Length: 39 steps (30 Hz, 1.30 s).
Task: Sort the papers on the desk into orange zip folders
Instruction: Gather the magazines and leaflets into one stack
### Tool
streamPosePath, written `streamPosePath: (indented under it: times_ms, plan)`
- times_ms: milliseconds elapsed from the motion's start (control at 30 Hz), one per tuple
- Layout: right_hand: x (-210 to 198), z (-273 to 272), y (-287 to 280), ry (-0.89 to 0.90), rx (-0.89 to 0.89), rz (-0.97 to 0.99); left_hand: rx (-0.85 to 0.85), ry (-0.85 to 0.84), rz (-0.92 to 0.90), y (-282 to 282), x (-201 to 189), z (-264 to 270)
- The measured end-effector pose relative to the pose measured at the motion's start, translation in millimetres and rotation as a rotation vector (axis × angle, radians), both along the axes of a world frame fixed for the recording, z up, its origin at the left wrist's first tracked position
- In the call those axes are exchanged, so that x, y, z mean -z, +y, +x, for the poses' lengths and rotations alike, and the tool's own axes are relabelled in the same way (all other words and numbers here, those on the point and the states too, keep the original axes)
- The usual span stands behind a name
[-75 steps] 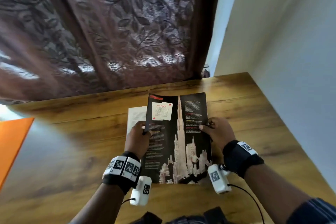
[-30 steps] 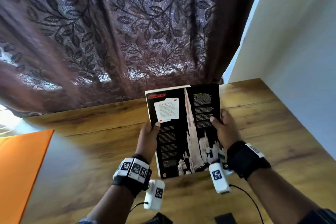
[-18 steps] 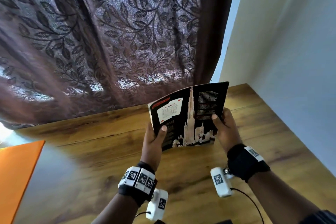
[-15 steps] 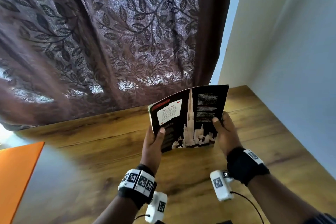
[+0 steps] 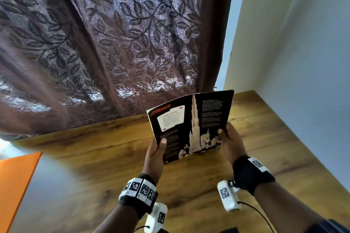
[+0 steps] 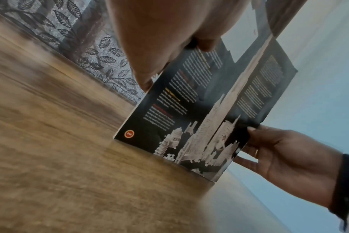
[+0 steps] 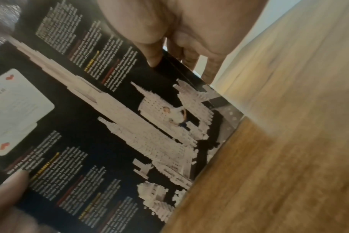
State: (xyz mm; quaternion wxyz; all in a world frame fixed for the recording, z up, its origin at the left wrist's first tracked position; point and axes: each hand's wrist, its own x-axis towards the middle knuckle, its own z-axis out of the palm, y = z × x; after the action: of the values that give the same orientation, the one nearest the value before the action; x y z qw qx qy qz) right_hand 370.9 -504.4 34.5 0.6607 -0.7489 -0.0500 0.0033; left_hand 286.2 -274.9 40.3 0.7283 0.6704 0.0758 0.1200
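Observation:
A black glossy page stack (image 5: 191, 125) printed with a white tower and text stands on its lower edge on the wooden desk (image 5: 106, 153), slightly bent. My left hand (image 5: 157, 149) grips its left edge, thumb on the front. My right hand (image 5: 229, 142) grips its right edge, thumb on the front and fingers behind. In the left wrist view the black pages (image 6: 205, 107) touch the desk along the bottom edge, with the right hand (image 6: 285, 151) at their side. The right wrist view shows the black pages (image 7: 114, 126) close up. An orange zip folder (image 5: 15, 179) lies at the desk's left.
A brown leaf-patterned curtain (image 5: 113, 39) hangs behind the desk. A pale wall (image 5: 306, 62) borders the desk on the right. Bare wood (image 5: 189, 185) lies between my wrists and the pages.
The pages went from lying flat on the desk to being lifted and stood upright on their lower edge. Both hands kept their hold on the side edges throughout.

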Motion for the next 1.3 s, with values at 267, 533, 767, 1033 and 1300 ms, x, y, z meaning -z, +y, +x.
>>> streamPosePath:
  times_ms: [267, 533, 767, 1033, 1300]
  plan:
    - [34.3, 3.6, -17.4, 0.128, 0.074, -0.254, 0.062, 0.162, 0.051, 1.3, 20.5, 7.6]
    - [22.8, -10.6, -79.9, 0.115, 0.413, -0.266, 0.246, 0.289, 0.165, -58.0, 20.0, 28.0]
    - [24.9, -10.8, -170.4, 0.222, 0.492, -0.641, 0.463, 0.500, 0.189, -146.6, 38.0, 50.4]
    - [19.3, 8.8, -241.8, 0.333, 0.472, -0.856, 0.543, 0.539, 0.314, -220.7, 32.2, 67.0]
    - [29.5, 10.1, -248.4, 0.316, 0.482, -0.938, 0.448, 0.649, 0.474, -227.8, 33.9, 70.5]
